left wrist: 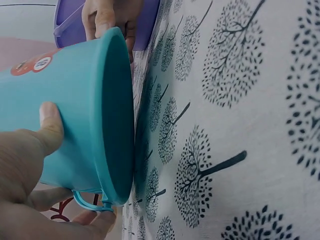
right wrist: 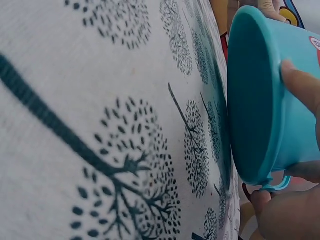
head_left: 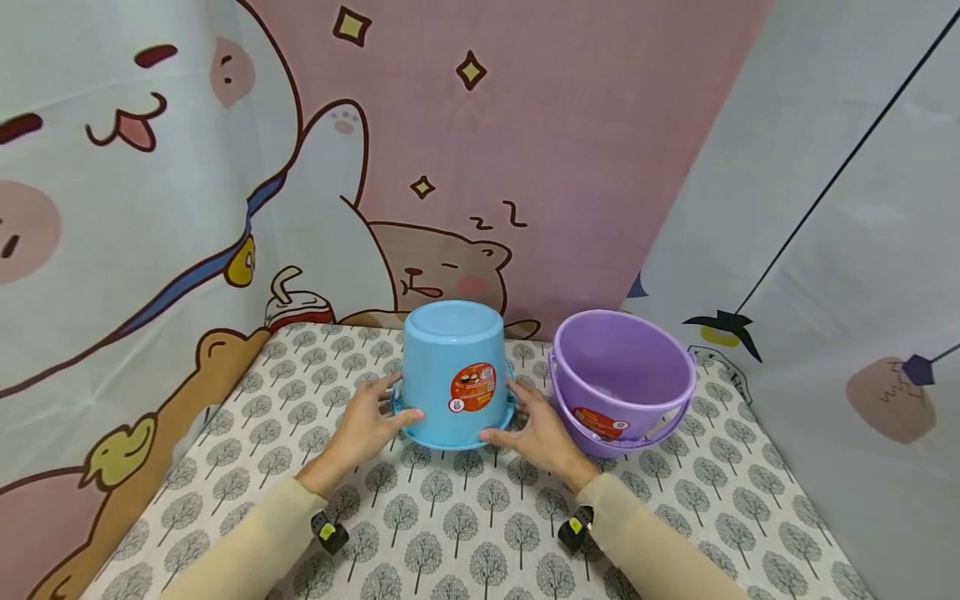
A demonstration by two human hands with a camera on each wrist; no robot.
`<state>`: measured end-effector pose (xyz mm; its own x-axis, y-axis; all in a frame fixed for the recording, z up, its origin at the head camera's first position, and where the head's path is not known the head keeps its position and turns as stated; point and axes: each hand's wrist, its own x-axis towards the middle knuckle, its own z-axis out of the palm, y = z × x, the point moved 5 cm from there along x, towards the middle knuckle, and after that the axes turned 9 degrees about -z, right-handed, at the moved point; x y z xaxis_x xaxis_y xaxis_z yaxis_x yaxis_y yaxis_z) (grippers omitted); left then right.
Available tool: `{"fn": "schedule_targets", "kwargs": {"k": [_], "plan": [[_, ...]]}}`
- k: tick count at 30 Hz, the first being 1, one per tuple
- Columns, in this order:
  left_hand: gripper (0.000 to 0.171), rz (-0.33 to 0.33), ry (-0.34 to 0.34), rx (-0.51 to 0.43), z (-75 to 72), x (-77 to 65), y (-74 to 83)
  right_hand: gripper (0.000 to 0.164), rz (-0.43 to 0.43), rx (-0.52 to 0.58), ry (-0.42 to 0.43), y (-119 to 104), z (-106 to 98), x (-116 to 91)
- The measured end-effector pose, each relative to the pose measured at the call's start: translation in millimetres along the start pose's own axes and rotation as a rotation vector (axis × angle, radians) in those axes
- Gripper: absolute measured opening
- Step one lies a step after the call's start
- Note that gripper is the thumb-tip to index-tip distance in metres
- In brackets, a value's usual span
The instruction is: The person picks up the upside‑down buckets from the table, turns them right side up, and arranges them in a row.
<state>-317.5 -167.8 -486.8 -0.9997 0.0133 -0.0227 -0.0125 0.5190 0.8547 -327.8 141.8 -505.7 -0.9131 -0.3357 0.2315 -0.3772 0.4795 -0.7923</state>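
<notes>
From my remote post: left hand (head_left: 367, 427) grips one side of an upside-down light-blue plastic bucket (head_left: 435, 375). That bucket is central over the white tree-printed cloth (head_left: 416, 533), near rim lifted (wrist views show me inside). Right hand (head_left: 542, 430) grips the other side. Beside it, a purple plastic bucket (head_left: 622, 367), mouth up.

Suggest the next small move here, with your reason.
Probably tilt the blue bucket's near rim higher, turning it mouth-up: the left hand and right hand hold it upside down, that rim clear of the cloth.
</notes>
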Motion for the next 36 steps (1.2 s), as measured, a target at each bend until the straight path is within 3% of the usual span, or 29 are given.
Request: {"fn": "schedule_targets", "kwargs": {"k": [12, 17, 24, 36], "plan": [[0.092, -0.016, 0.026, -0.083, -7.2, -5.1, -0.2, 0.129, -0.005, 0.029, 0.029, -4, -3, -3], [0.092, -0.039, 0.058, -0.108, -13.5, -8.1, -0.3, 0.12, -0.078, 0.128, 0.058, -8, -3, -3], [0.083, 0.002, 0.088, -0.159, -20.1, -8.8, 1.0, 0.11, -0.125, 0.228, 0.104, -14, -3, -6], [0.08, 0.044, 0.041, -0.206, -26.1, -13.6, 3.8, 0.079, -0.213, 0.304, 0.235, -22, -4, -6]]}}
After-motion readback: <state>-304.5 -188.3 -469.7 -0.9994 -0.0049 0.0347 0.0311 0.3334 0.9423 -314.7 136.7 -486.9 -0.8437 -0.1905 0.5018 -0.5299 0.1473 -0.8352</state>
